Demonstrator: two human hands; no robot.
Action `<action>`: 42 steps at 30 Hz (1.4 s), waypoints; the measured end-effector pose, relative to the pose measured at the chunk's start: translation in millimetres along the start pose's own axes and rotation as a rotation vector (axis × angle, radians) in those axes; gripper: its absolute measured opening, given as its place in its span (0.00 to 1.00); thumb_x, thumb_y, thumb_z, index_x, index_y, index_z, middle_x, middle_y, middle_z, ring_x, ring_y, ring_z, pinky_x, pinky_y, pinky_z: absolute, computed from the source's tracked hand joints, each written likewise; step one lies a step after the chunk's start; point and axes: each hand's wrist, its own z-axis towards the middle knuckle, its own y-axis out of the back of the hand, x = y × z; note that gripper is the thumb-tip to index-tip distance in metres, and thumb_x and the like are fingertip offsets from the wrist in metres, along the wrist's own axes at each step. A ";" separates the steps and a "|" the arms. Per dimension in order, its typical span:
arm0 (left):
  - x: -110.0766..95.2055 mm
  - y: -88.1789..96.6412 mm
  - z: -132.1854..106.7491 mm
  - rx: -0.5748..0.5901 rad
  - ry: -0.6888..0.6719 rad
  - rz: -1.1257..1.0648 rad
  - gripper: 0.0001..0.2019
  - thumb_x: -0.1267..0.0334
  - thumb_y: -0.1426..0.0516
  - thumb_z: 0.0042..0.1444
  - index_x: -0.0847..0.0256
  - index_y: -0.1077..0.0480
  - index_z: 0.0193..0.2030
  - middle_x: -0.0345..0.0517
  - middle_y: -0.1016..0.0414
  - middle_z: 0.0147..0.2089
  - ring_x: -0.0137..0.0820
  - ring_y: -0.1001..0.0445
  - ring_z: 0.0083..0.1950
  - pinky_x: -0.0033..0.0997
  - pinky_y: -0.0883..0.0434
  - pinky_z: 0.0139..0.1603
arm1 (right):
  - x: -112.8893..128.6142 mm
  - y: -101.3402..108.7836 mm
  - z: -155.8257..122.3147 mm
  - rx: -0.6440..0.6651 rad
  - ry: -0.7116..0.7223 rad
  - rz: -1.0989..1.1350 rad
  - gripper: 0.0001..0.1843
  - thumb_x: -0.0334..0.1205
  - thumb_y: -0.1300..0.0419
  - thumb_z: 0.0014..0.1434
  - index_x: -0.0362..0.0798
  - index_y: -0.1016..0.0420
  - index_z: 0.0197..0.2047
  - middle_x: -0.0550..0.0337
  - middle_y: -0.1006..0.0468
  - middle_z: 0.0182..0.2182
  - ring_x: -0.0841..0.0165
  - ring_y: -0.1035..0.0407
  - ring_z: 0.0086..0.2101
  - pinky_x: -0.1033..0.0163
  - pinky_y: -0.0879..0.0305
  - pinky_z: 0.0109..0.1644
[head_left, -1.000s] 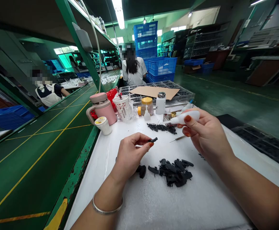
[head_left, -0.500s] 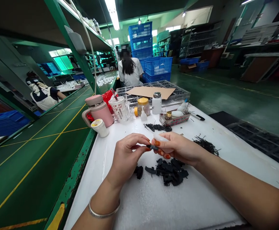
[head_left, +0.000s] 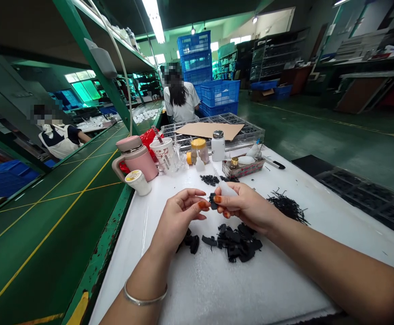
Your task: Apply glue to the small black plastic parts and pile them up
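My left hand (head_left: 178, 216) pinches a small black plastic part (head_left: 212, 201) between thumb and forefinger above the white foam table (head_left: 217, 289). My right hand (head_left: 247, 207) meets it from the right, fingers wrapped around a small white squeeze bottle (head_left: 227, 189) whose tip points at the part. Just below the hands lies a heap of black plastic parts (head_left: 237, 239), with a couple of loose ones (head_left: 192, 241) to its left.
A pink mug (head_left: 138, 155), a small white cup (head_left: 136, 180), jars and a white bottle (head_left: 218, 145) stand at the table's far end. Compartment trays with cardboard (head_left: 210, 129) lie behind. Thin black pieces (head_left: 287, 205) lie right. A green conveyor (head_left: 48, 216) runs left; two other people sit beyond.
My right hand came down from the upper right with the white bottle and now meets the left hand at the black part. The view shifted slightly.
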 end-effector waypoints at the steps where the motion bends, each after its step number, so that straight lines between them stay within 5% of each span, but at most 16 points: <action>1: 0.5 -0.6 0.4 0.028 0.051 -0.034 0.12 0.60 0.40 0.55 0.61 0.30 0.45 0.46 0.22 0.37 0.31 0.24 0.39 0.27 0.26 0.35 | -0.6 -0.6 0.2 -0.027 0.025 0.009 0.13 0.38 0.31 0.49 0.44 0.31 0.34 0.63 0.28 0.25 0.76 0.32 0.26 0.73 0.40 0.27; 15: 2.5 -4.2 -1.5 -0.034 0.109 -0.039 0.09 0.64 0.34 0.46 0.67 0.26 0.30 0.45 0.22 0.28 0.27 0.26 0.28 0.24 0.29 0.30 | 0.7 -7.7 -5.6 -0.099 0.293 -0.466 0.12 0.45 0.34 0.52 0.43 0.26 0.30 0.60 0.25 0.22 0.71 0.31 0.24 0.67 0.35 0.28; 23: -2.0 -3.3 -0.7 0.034 0.117 -0.016 0.11 0.62 0.35 0.47 0.67 0.24 0.34 0.45 0.23 0.28 0.26 0.26 0.28 0.24 0.29 0.29 | 6.8 -5.1 -8.4 -0.133 0.294 -0.556 0.11 0.42 0.36 0.54 0.44 0.29 0.26 0.60 0.26 0.21 0.72 0.32 0.21 0.67 0.37 0.25; 27: -6.9 10.2 1.1 -0.128 0.045 -0.025 0.13 0.60 0.35 0.48 0.65 0.25 0.40 0.43 0.25 0.27 0.26 0.26 0.30 0.23 0.28 0.30 | 21.2 5.4 -8.0 -0.247 0.346 -0.524 0.13 0.44 0.36 0.53 0.44 0.29 0.24 0.59 0.26 0.19 0.71 0.34 0.20 0.65 0.38 0.25; 35: -27.9 30.7 -2.0 -0.532 -0.223 -0.171 0.09 0.64 0.34 0.44 0.62 0.25 0.33 0.39 0.27 0.27 0.23 0.29 0.28 0.19 0.29 0.27 | 39.9 35.0 -0.2 -0.394 0.367 -0.341 0.19 0.52 0.33 0.49 0.44 0.29 0.26 0.57 0.26 0.21 0.70 0.35 0.21 0.63 0.39 0.25; 38: -34.5 27.6 10.2 -0.443 -0.159 -0.067 0.10 0.62 0.35 0.46 0.63 0.25 0.34 0.41 0.26 0.29 0.25 0.28 0.30 0.21 0.29 0.28 | 39.5 37.1 -0.7 -0.374 0.360 -0.304 0.19 0.53 0.33 0.49 0.45 0.30 0.26 0.58 0.27 0.21 0.71 0.35 0.21 0.63 0.39 0.24; 42: -27.3 15.4 48.3 -0.090 -0.068 0.463 0.09 0.61 0.40 0.51 0.62 0.23 0.36 0.48 0.22 0.35 0.33 0.26 0.35 0.30 0.27 0.33 | 36.9 32.5 -2.8 -0.354 0.365 -0.327 0.19 0.52 0.34 0.51 0.45 0.30 0.24 0.58 0.27 0.19 0.72 0.37 0.19 0.64 0.40 0.24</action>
